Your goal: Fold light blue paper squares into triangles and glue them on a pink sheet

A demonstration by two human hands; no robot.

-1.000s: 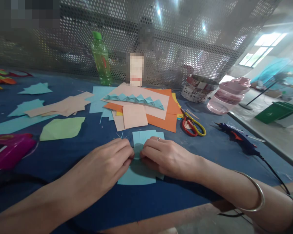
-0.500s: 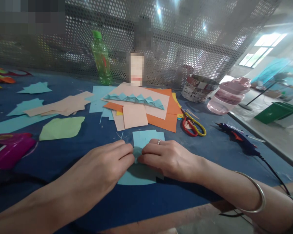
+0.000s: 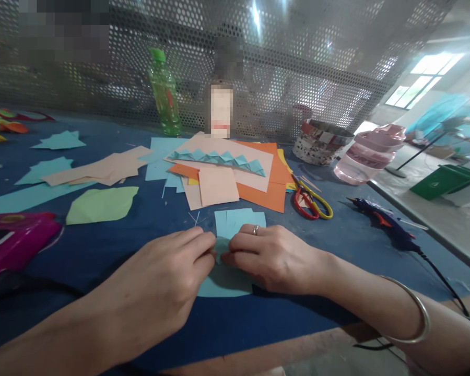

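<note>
My left hand (image 3: 168,277) and my right hand (image 3: 270,256) meet at the middle of the blue table (image 3: 113,240), fingertips pinched together on a small light-blue paper piece (image 3: 220,249). That piece lies over larger light-blue paper sheets (image 3: 235,220) that stick out beyond and below my hands. A ring shows on my right hand and a metal bangle on that wrist. The fold itself is mostly hidden by my fingers.
Behind my hands lies a stack of orange and peach paper (image 3: 258,180) with a row of folded blue triangles (image 3: 217,157). Scissors (image 3: 311,201) and a blue glue gun (image 3: 387,227) lie right. A green bottle (image 3: 163,94), a pink jar (image 3: 370,154), a pink tool (image 3: 11,240) and a green leaf cut-out (image 3: 102,204) are around.
Both hands have stayed pinched on the small blue piece, shifting slightly toward me, and the paper under them has been drawn in a little.
</note>
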